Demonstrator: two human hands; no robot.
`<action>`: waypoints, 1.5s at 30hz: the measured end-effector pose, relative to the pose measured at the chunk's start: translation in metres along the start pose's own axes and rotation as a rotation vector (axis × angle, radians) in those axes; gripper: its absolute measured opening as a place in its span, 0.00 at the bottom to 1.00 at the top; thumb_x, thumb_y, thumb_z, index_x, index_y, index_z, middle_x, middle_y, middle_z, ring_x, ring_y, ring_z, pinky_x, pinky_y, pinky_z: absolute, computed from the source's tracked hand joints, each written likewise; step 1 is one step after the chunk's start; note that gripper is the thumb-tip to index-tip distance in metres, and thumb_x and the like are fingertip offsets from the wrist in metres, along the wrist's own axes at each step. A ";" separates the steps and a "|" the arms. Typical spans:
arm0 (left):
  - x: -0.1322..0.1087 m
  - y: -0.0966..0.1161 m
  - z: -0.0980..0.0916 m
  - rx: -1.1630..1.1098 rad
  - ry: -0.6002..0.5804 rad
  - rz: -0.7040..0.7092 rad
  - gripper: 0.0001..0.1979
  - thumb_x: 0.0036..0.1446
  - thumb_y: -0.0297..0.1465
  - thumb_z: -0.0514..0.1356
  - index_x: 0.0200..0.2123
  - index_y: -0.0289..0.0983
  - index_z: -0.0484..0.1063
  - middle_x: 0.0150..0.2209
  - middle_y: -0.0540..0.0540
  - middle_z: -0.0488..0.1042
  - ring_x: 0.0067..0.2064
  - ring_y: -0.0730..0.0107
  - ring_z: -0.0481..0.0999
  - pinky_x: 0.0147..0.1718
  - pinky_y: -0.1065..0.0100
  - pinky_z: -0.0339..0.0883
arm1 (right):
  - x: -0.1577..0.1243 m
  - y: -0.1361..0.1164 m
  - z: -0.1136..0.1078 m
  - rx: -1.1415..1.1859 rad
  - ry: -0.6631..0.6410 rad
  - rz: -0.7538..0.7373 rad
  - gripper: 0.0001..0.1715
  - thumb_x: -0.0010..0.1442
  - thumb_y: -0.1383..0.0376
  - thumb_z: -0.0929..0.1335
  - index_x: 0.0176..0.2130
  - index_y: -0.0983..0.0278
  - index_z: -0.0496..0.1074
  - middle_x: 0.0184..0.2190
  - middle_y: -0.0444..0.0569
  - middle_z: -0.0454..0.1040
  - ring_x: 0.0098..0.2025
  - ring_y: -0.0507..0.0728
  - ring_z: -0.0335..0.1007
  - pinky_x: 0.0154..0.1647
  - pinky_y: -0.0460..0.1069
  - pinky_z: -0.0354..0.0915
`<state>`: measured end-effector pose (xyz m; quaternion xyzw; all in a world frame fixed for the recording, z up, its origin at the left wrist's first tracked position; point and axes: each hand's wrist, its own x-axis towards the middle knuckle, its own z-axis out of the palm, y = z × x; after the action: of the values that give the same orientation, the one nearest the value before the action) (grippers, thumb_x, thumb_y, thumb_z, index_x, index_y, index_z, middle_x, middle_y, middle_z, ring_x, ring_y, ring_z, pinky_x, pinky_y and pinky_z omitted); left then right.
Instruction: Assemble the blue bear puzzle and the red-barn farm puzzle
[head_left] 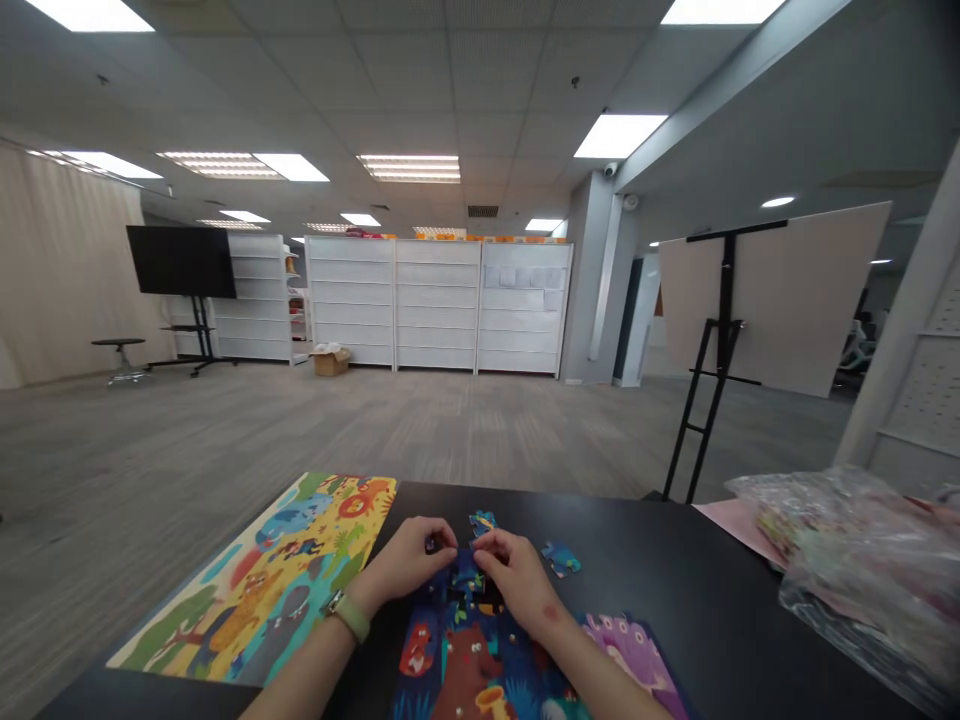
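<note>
A dark blue jigsaw puzzle [465, 660] with a brown bear lies partly assembled on the black table. At its far edge, a puzzle piece [468, 573] sits between my two hands. My left hand [411, 562], with a watch at the wrist, pinches the piece's left side. From the right, my right hand [517, 582] has thumb and fingers closed on its other side. Whether the piece is locked into the puzzle I cannot tell. One loose blue piece [483, 521] lies just beyond my fingers, and another loose piece [561, 559] lies right of my right hand.
A yellow animal picture puzzle [277, 590] lies on the table's left side. A purple picture [634, 655] is partly under my right forearm. Clear plastic bags [870, 570] are heaped at the right. Beyond the black table [697, 590] stands an easel-like stand [709, 400].
</note>
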<state>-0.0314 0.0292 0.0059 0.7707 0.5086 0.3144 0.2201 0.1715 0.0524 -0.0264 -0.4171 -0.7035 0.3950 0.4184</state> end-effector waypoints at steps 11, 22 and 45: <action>-0.001 -0.005 0.002 0.066 -0.034 0.001 0.06 0.53 0.33 0.61 0.31 0.38 0.76 0.30 0.51 0.76 0.34 0.69 0.73 0.34 0.71 0.62 | -0.001 0.001 0.004 0.005 -0.055 0.022 0.08 0.53 0.62 0.69 0.31 0.64 0.75 0.24 0.45 0.77 0.28 0.55 0.73 0.31 0.47 0.64; -0.003 -0.016 0.004 0.195 -0.076 0.023 0.11 0.48 0.36 0.68 0.36 0.40 0.77 0.37 0.49 0.75 0.43 0.61 0.72 0.43 0.67 0.63 | -0.013 -0.014 0.003 -0.388 -0.085 -0.109 0.09 0.50 0.68 0.72 0.35 0.61 0.77 0.34 0.45 0.78 0.40 0.57 0.72 0.41 0.48 0.64; -0.002 -0.042 -0.018 0.285 0.026 -0.177 0.14 0.53 0.33 0.61 0.42 0.37 0.77 0.44 0.41 0.76 0.46 0.56 0.74 0.47 0.61 0.64 | 0.001 0.015 -0.075 -0.794 -0.039 0.069 0.19 0.48 0.65 0.68 0.42 0.60 0.77 0.47 0.51 0.74 0.52 0.64 0.64 0.51 0.55 0.58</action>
<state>-0.0718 0.0435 -0.0093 0.7422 0.6166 0.2287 0.1287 0.2438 0.0738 -0.0140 -0.5623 -0.7949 0.1139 0.1976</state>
